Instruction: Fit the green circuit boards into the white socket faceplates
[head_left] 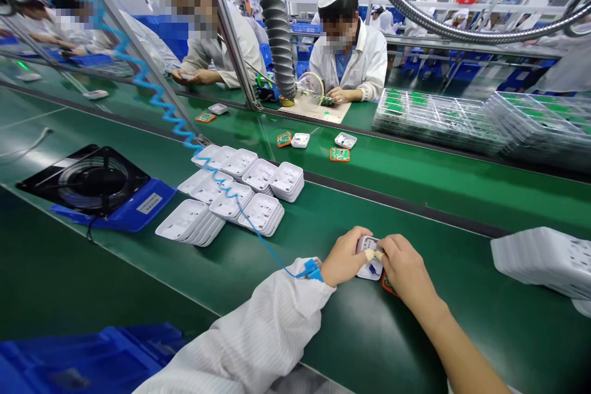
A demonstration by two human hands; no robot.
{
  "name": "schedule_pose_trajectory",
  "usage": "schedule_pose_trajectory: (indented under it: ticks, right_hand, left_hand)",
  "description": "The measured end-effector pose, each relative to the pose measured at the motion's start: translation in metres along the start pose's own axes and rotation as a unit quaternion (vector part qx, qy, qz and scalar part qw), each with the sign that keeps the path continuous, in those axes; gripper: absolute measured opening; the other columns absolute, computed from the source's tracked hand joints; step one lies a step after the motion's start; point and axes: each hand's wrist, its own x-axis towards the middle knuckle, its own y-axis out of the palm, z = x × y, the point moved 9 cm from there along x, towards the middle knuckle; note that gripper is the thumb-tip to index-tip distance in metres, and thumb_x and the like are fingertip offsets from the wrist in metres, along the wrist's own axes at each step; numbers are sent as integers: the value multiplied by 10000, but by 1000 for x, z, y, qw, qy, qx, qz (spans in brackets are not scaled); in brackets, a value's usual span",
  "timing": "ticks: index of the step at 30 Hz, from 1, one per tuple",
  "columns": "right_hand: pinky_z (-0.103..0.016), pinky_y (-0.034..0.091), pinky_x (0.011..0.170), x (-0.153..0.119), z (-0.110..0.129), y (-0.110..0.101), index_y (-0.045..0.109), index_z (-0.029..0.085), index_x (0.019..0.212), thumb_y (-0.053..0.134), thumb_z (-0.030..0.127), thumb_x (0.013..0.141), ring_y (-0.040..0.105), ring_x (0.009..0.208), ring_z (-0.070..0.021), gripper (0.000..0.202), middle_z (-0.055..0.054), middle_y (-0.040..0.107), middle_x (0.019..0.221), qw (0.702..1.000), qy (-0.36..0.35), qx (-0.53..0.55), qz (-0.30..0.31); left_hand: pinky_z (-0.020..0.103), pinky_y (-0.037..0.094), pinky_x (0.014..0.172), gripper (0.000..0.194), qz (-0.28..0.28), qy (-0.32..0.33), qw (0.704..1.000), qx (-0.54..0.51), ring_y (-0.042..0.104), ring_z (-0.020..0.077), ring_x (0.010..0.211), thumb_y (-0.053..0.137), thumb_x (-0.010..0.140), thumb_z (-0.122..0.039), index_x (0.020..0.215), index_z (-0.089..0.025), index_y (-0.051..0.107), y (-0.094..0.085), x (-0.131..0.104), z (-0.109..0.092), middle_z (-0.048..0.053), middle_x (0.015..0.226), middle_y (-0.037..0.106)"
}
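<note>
A small white plastic housing (370,269) sits on the green work surface, its inside facing up. My left hand (344,257) grips it from the left, fingers along the far edge and thumb inside. My right hand (409,268) closes on its right side, with the thumb meeting the left one over the housing. Cream finger covers show on the thumb tips. Inside the housing is a bit of blue wire (373,269). Partly hidden under my right hand lies an orange-edged circuit board (388,284). A blue wrist strap (313,270) circles my left wrist.
Stacked white housings (261,212) stand left; another stack (542,258) lies right. A black fan (92,178) rests on a blue bin. A coiled blue cord (161,98) crosses the view. Boards with housings (340,154) dot the far strip, where a co-worker (351,55) sits.
</note>
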Motion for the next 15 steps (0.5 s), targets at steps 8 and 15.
schedule_pose_trajectory:
  ticks: [8,15]
  right_hand:
    - [-359,451,802,3,-20,-5,495,186,1085,490,327,828,550,942,-210,293,-93,580,1037,981,86,173,-13]
    - [-315,451,729,3,-27,1,550,196,958,464,327,834,564,813,-174,200,-41,609,896,964,130,232,-1]
  left_hand:
    - [216,393,653,149,-44,-12,999,-29,489,113,708,474,760,-168,894,-186,537,-9,0,0,-26,777,545]
    - [212,389,657,129,-70,15,997,-34,497,112,711,476,737,-140,844,-186,529,-9,-3,-7,-29,771,548]
